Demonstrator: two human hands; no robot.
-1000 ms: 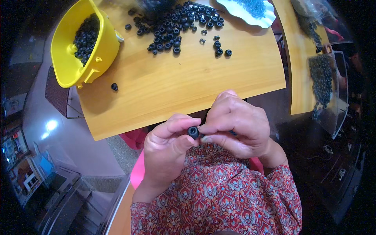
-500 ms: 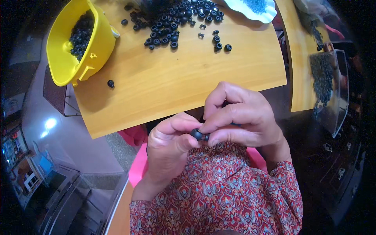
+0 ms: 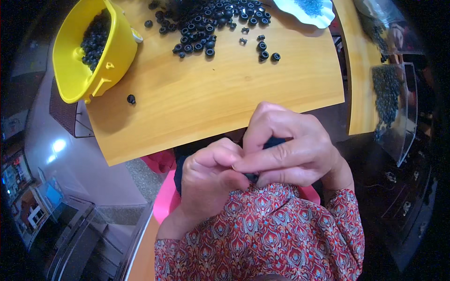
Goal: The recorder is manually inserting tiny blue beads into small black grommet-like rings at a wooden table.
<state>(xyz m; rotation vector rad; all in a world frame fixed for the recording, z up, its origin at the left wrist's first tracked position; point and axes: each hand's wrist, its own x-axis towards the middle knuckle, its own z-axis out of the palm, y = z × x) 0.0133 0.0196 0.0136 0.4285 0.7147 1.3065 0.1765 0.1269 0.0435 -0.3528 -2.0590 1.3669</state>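
Close to my body, just off the near edge of the table, both hands meet fingertip to fingertip. Between them is a small black part (image 3: 252,178), almost wholly covered by the fingers; only a dark bit of it shows. My left hand (image 3: 204,180) pinches from the left with thumb and forefinger. From the right, my right hand (image 3: 297,147) closes thumb and fingers on the same part. A single small black knob-like piece (image 3: 131,99) lies on the table near its left edge.
The wooden table (image 3: 206,103) carries a heap of round black pieces (image 3: 206,30), with several strays (image 3: 263,55) to the right. A yellow tub (image 3: 119,56) of black pieces stands left. A white scalloped dish (image 3: 323,21) holds clear bluish bits. Further right is a transparent box (image 3: 408,112).
My fingers have closed further over the black part, whose rounded end showed before and is now covered. Both hands have shifted slightly. The things on the table lie as before.
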